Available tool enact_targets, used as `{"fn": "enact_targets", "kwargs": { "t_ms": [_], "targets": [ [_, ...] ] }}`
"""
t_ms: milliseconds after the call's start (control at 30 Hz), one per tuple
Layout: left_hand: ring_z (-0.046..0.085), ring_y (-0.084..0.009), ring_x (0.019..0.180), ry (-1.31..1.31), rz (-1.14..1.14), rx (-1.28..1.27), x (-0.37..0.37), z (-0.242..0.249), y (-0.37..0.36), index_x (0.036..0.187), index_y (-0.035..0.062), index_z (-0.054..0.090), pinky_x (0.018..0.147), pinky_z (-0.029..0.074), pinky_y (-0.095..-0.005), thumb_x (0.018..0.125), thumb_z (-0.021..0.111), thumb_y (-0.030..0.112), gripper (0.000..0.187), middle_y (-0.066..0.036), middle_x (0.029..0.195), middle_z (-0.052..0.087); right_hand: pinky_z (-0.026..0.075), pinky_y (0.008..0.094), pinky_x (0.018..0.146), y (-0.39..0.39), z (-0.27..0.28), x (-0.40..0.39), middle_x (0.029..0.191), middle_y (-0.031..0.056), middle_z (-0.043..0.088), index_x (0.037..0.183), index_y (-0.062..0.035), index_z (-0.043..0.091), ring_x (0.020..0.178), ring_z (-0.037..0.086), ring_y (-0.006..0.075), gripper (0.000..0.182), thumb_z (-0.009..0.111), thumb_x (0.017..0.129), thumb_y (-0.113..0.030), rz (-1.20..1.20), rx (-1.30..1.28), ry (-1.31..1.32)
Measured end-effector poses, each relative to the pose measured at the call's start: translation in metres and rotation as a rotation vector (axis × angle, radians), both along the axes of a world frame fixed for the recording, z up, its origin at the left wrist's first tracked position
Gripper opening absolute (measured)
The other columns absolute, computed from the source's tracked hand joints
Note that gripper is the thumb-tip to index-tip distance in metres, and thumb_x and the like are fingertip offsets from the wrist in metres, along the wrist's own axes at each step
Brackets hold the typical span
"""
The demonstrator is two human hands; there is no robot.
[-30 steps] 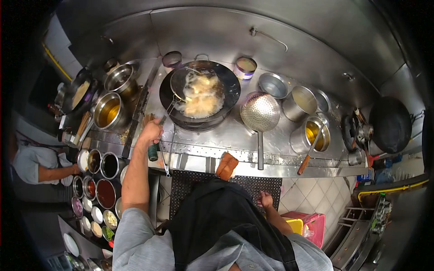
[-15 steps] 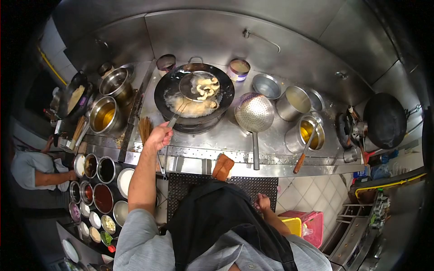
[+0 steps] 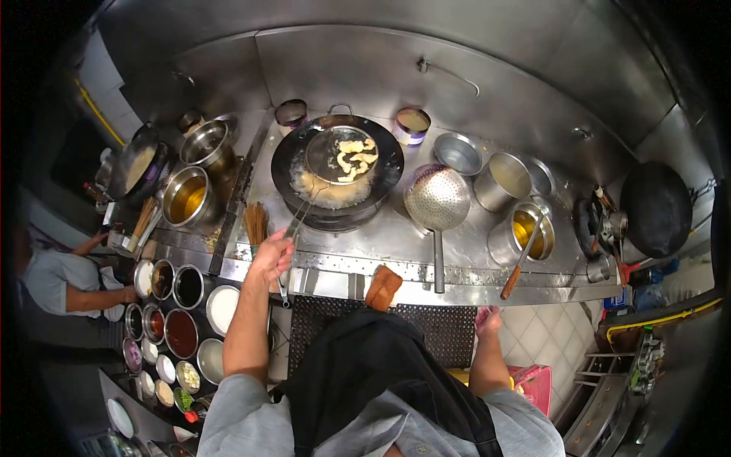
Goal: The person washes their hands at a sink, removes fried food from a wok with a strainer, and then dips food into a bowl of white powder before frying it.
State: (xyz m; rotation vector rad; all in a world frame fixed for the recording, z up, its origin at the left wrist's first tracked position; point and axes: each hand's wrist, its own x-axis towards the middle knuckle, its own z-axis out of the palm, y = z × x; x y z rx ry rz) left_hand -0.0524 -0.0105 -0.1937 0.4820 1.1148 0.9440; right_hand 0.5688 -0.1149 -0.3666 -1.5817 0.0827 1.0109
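My left hand (image 3: 272,256) is closed round the handle of a wire strainer (image 3: 314,156). The strainer rests over a black wok (image 3: 390,171), where oil bubbles. Pale battered pieces (image 3: 356,160) lie in its mesh, and more pale food (image 3: 331,190) is in the oil below. My right hand (image 3: 488,321) is past the counter's front edge, near my side; its fingers are curled and too small to tell what is in them, if anything. A large perforated ladle (image 3: 438,199) lies to the right of the wok.
Steel pots (image 3: 502,183) and a wooden-handled ladle (image 3: 520,259) stand right of the perforated ladle. A brown folded cloth (image 3: 383,288) lies at the front edge. Sauce containers (image 3: 182,333) fill the left side, beside a co-worker (image 3: 72,286). A bamboo brush (image 3: 256,225) is near my left hand.
My right hand has moved forward and to the right, towards the counter edge. My left hand still holds the strainer. The whole view has shifted slightly.
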Motion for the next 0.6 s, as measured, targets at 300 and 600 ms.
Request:
{"fn": "enact_targets", "kwargs": {
  "t_ms": [300, 600],
  "targets": [
    [0.035, -0.0084, 0.040, -0.187, 0.237, -0.070, 0.042, -0.007, -0.024, 0.143, 0.0122, 0.019, 0.034, 0.027, -0.0235, 0.092, 0.050, 0.007, 0.060, -0.002, 0.066, 0.049, 0.045, 0.0297, 0.052, -0.012, -0.013, -0.022, 0.078, 0.0033, 0.061, 0.110, -0.0090, 0.052, 0.062, 0.057, 0.0144, 0.036, 0.048, 0.094, -0.041, 0.065, 0.019, 0.044],
    [0.033, -0.0052, 0.041, -0.020, 0.165, 0.145, 0.032, 0.092, 0.006, 0.140, 0.0119, 0.031, 0.033, 0.026, -0.0198, 0.092, 0.044, 0.006, 0.050, 0.001, 0.066, 0.048, 0.048, 0.0321, 0.061, 0.011, -0.001, 0.014, 0.085, 0.0025, 0.062, 0.109, -0.0112, 0.054, 0.068, 0.060, 0.0149, 0.040, 0.052, 0.091, -0.047, -0.034, 0.194, 0.132]
  ]
}}
